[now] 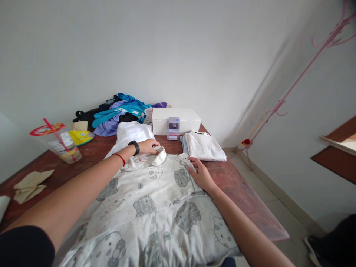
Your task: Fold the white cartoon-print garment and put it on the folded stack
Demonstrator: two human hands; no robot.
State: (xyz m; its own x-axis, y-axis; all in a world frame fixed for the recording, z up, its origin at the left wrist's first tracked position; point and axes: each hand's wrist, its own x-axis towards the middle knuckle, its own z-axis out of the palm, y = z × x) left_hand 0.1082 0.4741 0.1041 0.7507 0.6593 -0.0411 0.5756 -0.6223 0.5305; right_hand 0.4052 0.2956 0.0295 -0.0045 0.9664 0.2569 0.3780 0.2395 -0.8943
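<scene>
A white shirt printed with grey cartoon cats point(167, 200) lies spread over the front of the table, its collar end away from me. My left hand point(148, 146), with a black band on the wrist, pinches the edge of the shirt's collar and lifts it slightly. At the shirt's right shoulder, my right hand point(200, 173) rests with fingers spread on the fabric. Just past my left hand lies a white cloth point(135, 131), partly hidden by my forearm. Folded light garments point(205, 146) are stacked beyond my right hand.
A white box point(186, 115) stands by the wall, a small card point(173, 128) at its front. Left of it is a heap of clothes point(125, 111). A plastic cup with straw point(62, 142), yellow packet point(82, 136) and crumpled napkin point(32, 185) sit left. A pink coat stand point(300, 78) rises right.
</scene>
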